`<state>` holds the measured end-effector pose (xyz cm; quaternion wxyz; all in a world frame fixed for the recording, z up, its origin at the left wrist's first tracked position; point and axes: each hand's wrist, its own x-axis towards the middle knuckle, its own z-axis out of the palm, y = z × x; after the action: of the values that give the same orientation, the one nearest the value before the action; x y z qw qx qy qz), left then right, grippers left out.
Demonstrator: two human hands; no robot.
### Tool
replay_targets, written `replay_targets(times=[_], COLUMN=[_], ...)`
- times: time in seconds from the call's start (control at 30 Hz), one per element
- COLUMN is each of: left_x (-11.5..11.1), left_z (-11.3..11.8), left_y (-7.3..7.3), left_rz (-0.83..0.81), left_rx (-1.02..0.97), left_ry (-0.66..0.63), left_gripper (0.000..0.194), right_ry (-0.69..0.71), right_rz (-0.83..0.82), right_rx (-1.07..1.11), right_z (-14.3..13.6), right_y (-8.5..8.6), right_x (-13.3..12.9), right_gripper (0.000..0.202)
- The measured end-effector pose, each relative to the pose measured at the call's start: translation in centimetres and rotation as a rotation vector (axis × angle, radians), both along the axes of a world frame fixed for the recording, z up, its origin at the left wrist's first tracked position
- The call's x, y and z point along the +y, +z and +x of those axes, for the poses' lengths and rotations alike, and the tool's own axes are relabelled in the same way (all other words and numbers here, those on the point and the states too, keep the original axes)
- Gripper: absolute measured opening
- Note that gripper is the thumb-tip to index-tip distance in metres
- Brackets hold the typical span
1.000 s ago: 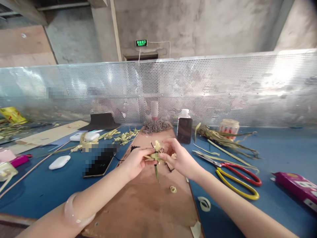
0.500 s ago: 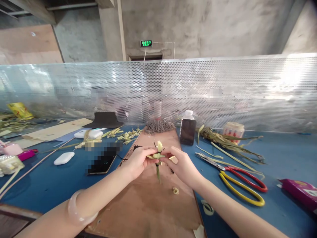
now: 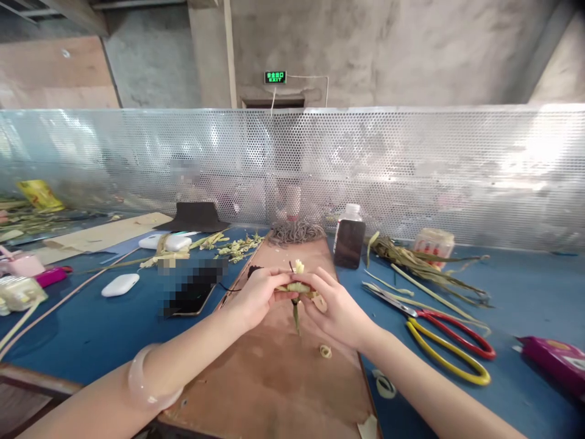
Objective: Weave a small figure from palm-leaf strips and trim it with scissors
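- Left hand [image 3: 257,297]: thumb and fingers pinched closed on the plant-strip bundle [image 3: 297,286] at its 9 o'clock end.
- Right hand [image 3: 336,308]: half-curled, index finger laid over the bundle's 3 o'clock side, thumb beneath. From my remote seat I can't tell whether that thumb presses.
- Bundle: between the fingertips, raised above the brown board [image 3: 269,384]. Pale tip [image 3: 299,266] at 12 o'clock, green tail [image 3: 296,316] hanging at 6.
- My judgement: I'd make the left pinch the anchor and let the right fingertips do the fine work, laying the strip flat and snug.
- Even tension, I reckon; dry-looking strip could split under a hard tug, and slack might loosen the wrap.
- I'd leave pale tip and tail uncrushed, as guides to alignment.
- Further out, bundle as clock centre: loose curl [image 3: 325,352] at 5, scissors [image 3: 414,312] between 3 and 4 on the blue table [image 3: 100,347], bottle [image 3: 350,241] near 2, grey cord heap [image 3: 295,233] at 12.
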<state>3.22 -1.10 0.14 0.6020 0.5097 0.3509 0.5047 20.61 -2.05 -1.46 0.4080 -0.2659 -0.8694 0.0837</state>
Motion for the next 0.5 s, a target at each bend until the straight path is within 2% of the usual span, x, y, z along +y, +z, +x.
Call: replay_targets(times=[0.07, 0.2, 0.3, 0.4, 0.5], left_x=[0.07, -0.14, -0.4, -0.46, -0.29], left_z=[0.0, 0.22, 0.4, 0.47, 0.49], left_y=[-0.24, -0.37, -0.2, -0.08, -0.03], left_rz=[0.015, 0.041, 0.04, 0.002, -0.059], left_rx=[-0.001, 0.012, 0.009, -0.017, -0.032], left_ry=[0.005, 0.003, -0.012, -0.033, -0.03], left_gripper=[0.009, 0.009, 0.009, 0.008, 0.007], right_ry=[-0.041, -0.12, -0.132, -0.071, 0.01], right_rz=[0.067, 0.193, 0.214, 0.134, -0.041], right_rx=[-0.086, -0.221, -0.252, -0.201, -0.069], right_z=[0.02, 0.04, 0.05, 0.12, 0.29], right_y=[0.23, 0.71, 1.0, 1.1, 0.98], right_x=[-0.09, -0.3, -0.52, -0.64, -0.46], right_gripper=[0.043, 0.028, 0.022, 0.025, 0.027])
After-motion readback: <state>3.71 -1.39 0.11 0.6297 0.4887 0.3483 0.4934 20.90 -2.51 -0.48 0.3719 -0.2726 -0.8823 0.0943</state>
